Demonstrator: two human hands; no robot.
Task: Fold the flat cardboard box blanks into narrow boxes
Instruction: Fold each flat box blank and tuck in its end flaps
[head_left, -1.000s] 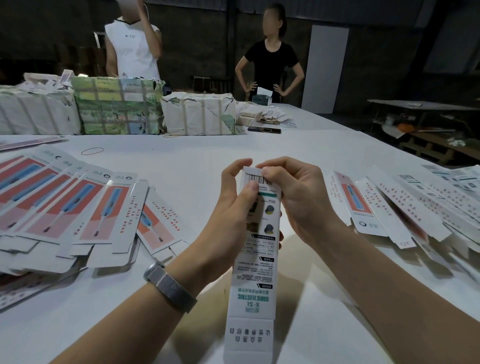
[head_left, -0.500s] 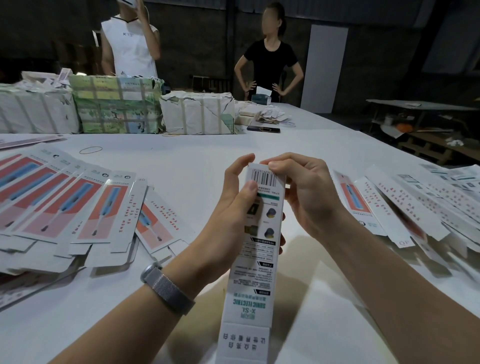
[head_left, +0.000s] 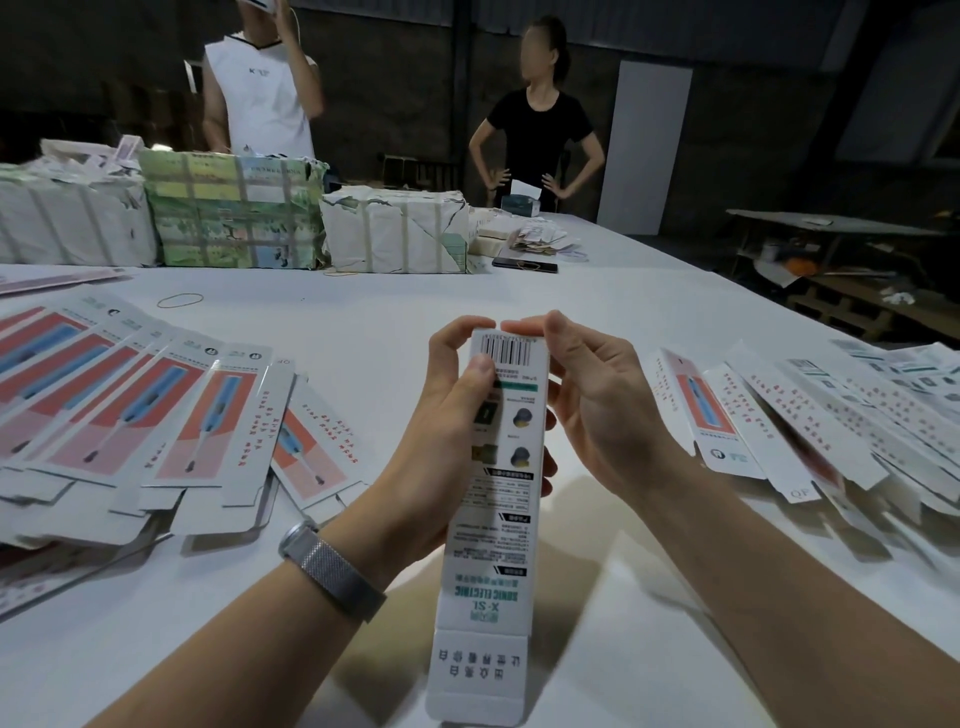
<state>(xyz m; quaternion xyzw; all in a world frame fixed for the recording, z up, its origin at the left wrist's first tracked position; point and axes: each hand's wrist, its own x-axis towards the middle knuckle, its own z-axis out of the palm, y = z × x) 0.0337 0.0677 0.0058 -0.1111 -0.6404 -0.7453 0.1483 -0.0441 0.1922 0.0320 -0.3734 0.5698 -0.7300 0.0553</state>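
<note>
A narrow white box (head_left: 493, 525) with a barcode at its far end and green print near me stands lengthwise between my hands above the table. My left hand (head_left: 447, 431) grips its upper part, thumb on the printed face, fingers curled over the far end. My right hand (head_left: 587, 395) touches the far end with its fingertips from the right side. The flap at the near end lies unfolded. Flat blanks (head_left: 156, 415) with red and blue print fan out on the left. More blanks and boxes (head_left: 810, 415) lie in a heap on the right.
Wrapped bundles (head_left: 234, 213) line the far side of the white table (head_left: 363, 312). A rubber band (head_left: 180, 300) and a black phone (head_left: 524, 265) lie near them. Two people (head_left: 537, 119) stand behind the table. A dark bench (head_left: 831, 244) is at the far right.
The box has risen slightly and its far end is now closed; my right fingers moved from over the barcode end to its top right corner. The left hand keeps its grip.
</note>
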